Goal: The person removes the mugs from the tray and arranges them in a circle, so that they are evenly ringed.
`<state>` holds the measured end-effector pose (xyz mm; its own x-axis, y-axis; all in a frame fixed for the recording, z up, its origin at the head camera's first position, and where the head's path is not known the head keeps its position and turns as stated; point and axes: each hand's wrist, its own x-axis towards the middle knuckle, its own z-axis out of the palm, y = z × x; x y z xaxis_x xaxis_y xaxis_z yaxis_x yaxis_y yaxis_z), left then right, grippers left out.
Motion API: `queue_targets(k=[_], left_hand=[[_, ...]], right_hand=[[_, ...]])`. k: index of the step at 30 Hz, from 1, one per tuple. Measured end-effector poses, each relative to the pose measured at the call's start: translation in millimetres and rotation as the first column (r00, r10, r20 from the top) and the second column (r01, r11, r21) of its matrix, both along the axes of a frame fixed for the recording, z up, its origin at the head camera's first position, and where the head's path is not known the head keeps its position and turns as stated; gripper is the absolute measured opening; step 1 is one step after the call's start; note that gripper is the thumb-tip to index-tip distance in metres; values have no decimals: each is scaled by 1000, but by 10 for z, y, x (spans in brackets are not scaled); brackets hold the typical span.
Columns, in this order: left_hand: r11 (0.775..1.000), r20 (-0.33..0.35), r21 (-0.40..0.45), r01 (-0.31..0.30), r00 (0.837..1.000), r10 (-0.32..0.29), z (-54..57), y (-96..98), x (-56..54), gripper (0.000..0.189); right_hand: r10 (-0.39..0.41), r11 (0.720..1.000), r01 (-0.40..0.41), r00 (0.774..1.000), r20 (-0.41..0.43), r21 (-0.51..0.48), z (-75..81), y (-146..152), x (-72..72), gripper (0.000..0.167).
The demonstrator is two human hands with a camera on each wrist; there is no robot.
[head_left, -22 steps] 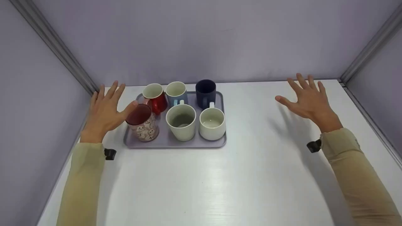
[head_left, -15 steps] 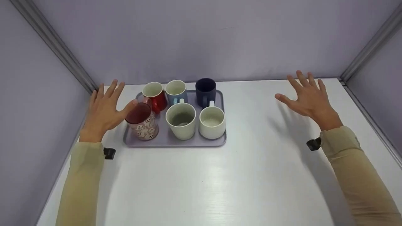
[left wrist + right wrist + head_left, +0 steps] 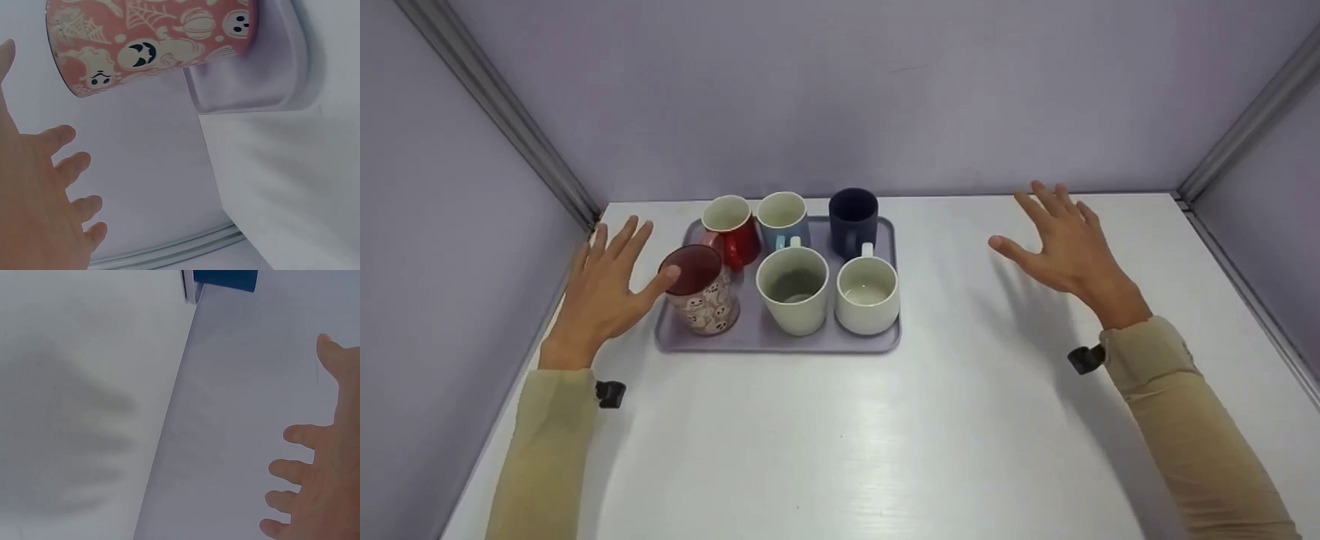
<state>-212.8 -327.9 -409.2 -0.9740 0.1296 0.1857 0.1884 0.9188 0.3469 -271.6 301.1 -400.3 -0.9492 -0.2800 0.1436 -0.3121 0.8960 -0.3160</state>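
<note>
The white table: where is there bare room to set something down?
The broadest bare patch of table lies in front of the tray, between the sleeves. Another lies between the tray and the right hand. It's crowded on the tray, where six mugs stand, and left of it, where the left hand hovers near the side wall.

Lilac walls around white tabletop

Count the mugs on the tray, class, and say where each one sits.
6. Back row, left to right: red mug, light blue mug, dark blue mug. Front row: ghost-patterned mug, tall white mug, short white mug. None appears hidden.
</note>
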Motion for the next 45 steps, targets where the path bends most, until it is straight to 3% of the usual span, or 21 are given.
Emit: queue_targets(k=[8, 13, 15, 18, 22, 27, 32, 34, 45], left_hand=[[992, -6, 122, 39, 999, -39, -320, -144, 264, 86], [977, 124, 215, 12, 992, -39, -499, -169, 369, 92], [968, 201, 250, -10, 979, -41, -556, -171, 387, 97], [957, 317, 287, -48, 947, -47, -628, -177, 415, 105], [950, 402, 302, -84, 914, -47, -726, -182, 429, 114], [925, 380, 371, -77, 922, -75, -840, -162, 371, 115], [904, 360, 414, -102, 931, -59, -899, -170, 339, 112], [905, 359, 412, -106, 932, -54, -902, -173, 329, 113], [895, 397, 427, -128, 916, -59, -885, -152, 328, 117]], right_hand=[[130, 984, -132, 991, -27, -117, -193, -505, 170, 88], [200, 958, -192, 980, 14, -213, -299, -801, 314, 88], [221, 946, -204, 974, 40, -250, -334, -907, 361, 89], [250, 930, -215, 965, 82, -297, -383, -1059, 399, 95], [276, 910, -218, 953, 125, -353, -448, -1243, 383, 103], [301, 861, -210, 945, 131, -463, -558, -1412, 320, 104], [343, 767, -219, 934, 98, -603, -644, -1568, 267, 100], [333, 744, -194, 937, 104, -639, -667, -1618, 254, 101], [294, 700, -131, 948, 117, -702, -802, -1702, 220, 99]])
